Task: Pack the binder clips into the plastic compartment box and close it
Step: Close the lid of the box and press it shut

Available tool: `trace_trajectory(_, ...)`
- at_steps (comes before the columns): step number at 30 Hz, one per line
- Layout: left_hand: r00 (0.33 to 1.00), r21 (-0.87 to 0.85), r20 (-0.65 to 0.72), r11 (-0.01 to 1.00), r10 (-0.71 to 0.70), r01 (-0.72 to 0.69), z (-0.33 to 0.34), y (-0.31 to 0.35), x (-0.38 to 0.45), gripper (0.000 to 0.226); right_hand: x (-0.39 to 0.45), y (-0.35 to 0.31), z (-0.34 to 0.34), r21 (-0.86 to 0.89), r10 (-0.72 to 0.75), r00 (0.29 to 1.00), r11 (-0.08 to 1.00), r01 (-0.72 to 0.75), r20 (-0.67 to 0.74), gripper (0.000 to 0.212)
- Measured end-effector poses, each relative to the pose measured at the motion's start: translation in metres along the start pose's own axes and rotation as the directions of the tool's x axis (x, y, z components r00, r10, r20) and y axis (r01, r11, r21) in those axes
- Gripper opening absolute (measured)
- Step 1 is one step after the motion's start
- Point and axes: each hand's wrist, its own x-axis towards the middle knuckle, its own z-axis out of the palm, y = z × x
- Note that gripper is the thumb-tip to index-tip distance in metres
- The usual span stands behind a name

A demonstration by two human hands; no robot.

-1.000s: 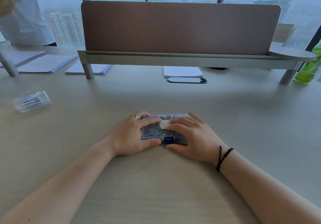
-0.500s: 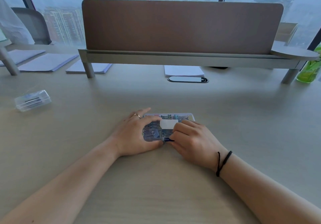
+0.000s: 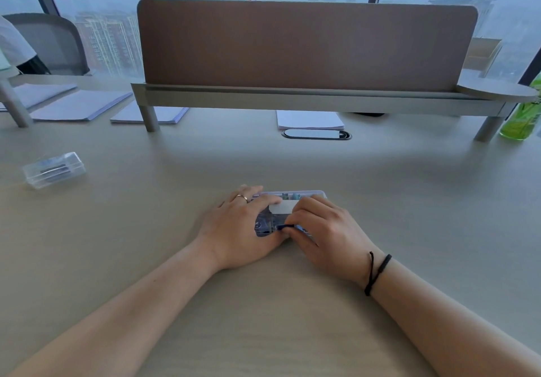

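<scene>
Box: the plastic compartment box [image 3: 278, 215] lies flat on the worktop [image 3: 409, 201], near the middle of its near edge, between the person's two hands
Lid: appears down over the compartments; a white label shows on top; whether it is fully seated cannot be told
Contents: binder clips [image 3: 265, 221] show as blue and dark shapes through the clear lid; no loose clips are visible on the worktop
Left hand: the left hand [image 3: 237, 227] grips the box's left end, fingers [image 3: 263, 199] laid over the top and curled slightly, thumb at the near side
Right hand: the right hand [image 3: 325, 230] covers the right end, fingers curled and pinching at a small dark blue latch [image 3: 285, 226] on the box's near edge
Step in hand: judged to be fastening the latch
Done: packing looks complete, lid lowered
Left: confirming the latch has engaged; this is not visible
Risk: a clip standing proud inside could keep the lid from seating
Other items: a second small clear case [image 3: 54, 169] sits well apart toward the worktop's left edge; a green bottle [image 3: 524, 116] stands at the far right corner
</scene>
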Motion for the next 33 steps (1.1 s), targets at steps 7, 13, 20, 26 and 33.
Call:
trace_trajectory(7, 1.0, -0.027, -0.027, 1.0, -0.011, 0.011, -0.004, 0.003, -0.002, 0.061, 0.0, 0.001, -0.001, 0.027, 0.033, 0.999, 0.999, -0.032, -0.023, 0.012)
trace_trajectory(13, 0.998, 0.12, -0.031, 0.992, 0.047, -0.042, -0.007, 0.003, 0.001, 0.067, -0.001, 0.001, 0.0, 0.031, 0.048, 0.999, 0.998, -0.048, -0.006, 0.013)
trace_trajectory(20, 0.956, 0.364, -0.075, 0.9, 0.284, -0.238, -0.001, 0.001, 0.0, 0.058, -0.005, 0.0, 0.0, 0.004, 0.053, 0.999, 0.999, -0.053, 0.008, 0.017)
trace_trajectory(26, 0.952, 0.436, 0.029, 0.853, 0.305, -0.286, -0.001, -0.007, -0.003, 0.081, -0.008, 0.001, -0.001, 0.01, 0.04, 0.995, 0.999, -0.041, 0.089, 0.015)
trace_trajectory(33, 0.963, 0.271, 0.127, 0.926, 0.238, -0.264, -0.002, -0.008, -0.006, 0.09, -0.009, -0.002, -0.002, -0.019, 0.001, 0.993, 1.0, 0.001, 0.119, 0.015)
